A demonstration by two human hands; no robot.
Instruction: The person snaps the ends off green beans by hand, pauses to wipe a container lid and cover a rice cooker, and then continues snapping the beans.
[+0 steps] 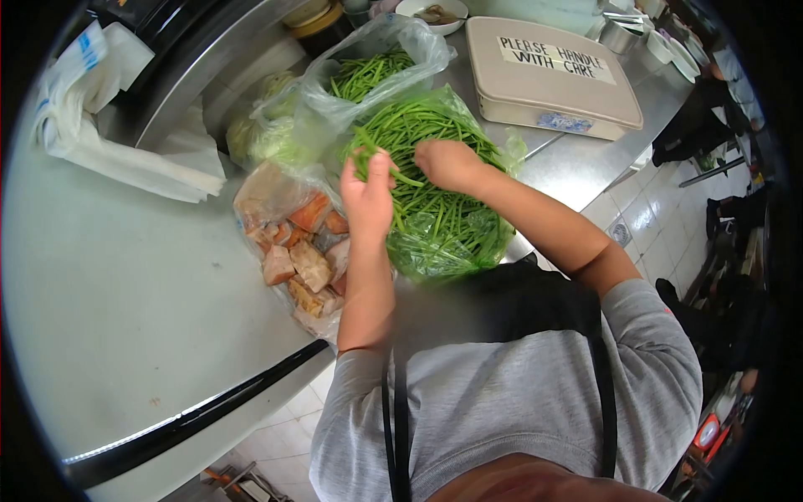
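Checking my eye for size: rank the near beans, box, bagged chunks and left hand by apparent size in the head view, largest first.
1. Near beans and box: too alike to rank; the beans are partly covered.
2. Bagged chunks
3. Left hand

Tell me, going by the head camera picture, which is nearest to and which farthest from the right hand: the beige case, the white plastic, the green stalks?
1. Green stalks: right at the right hand.
2. Beige case: up and to its right.
3. White plastic: off at the far left.
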